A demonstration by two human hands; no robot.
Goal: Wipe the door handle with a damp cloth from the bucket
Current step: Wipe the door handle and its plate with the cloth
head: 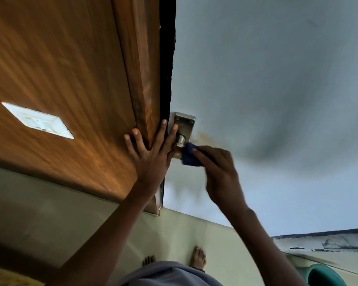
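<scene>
Cloth (190, 155) in right hand (219, 174) hides most of handle (181, 139).

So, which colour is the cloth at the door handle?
Dark blue; the cloth shows in the head view.

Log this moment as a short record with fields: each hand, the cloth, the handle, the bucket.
left hand: flat, fingers spread, pressed on the door edge
right hand: holding the cloth, blurred
cloth: blue, against the handle
handle: metal knob on a plate, partly covered
bucket: green rim at lower right; contents not visible
</scene>
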